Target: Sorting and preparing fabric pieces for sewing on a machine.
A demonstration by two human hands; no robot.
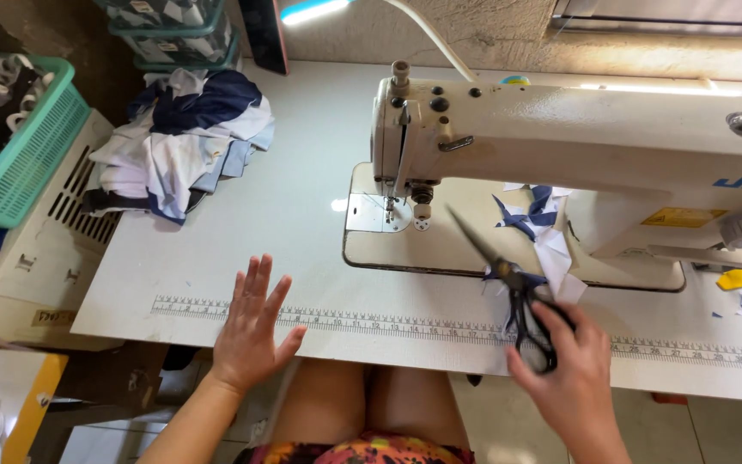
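Near bench front edge: right hand point(570, 371) grips black-handled steel scissors point(508, 279), blades angled up-left toward needle; left hand point(251, 331) flat, open, empty.

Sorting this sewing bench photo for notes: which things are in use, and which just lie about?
In use: scissors in right hand; fabric scraps; sewing machine; left hand flat on table.
Lying about: folded cloth pile; green basket; yellow chalk.

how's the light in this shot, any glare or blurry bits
Head view: bright, even light over the white table; glare from a lit strip along the top right and a small hot spot beside the needle plate. The right hand and scissors look slightly soft; the left hand is sharp. The table edges bow from wide-angle distortion.
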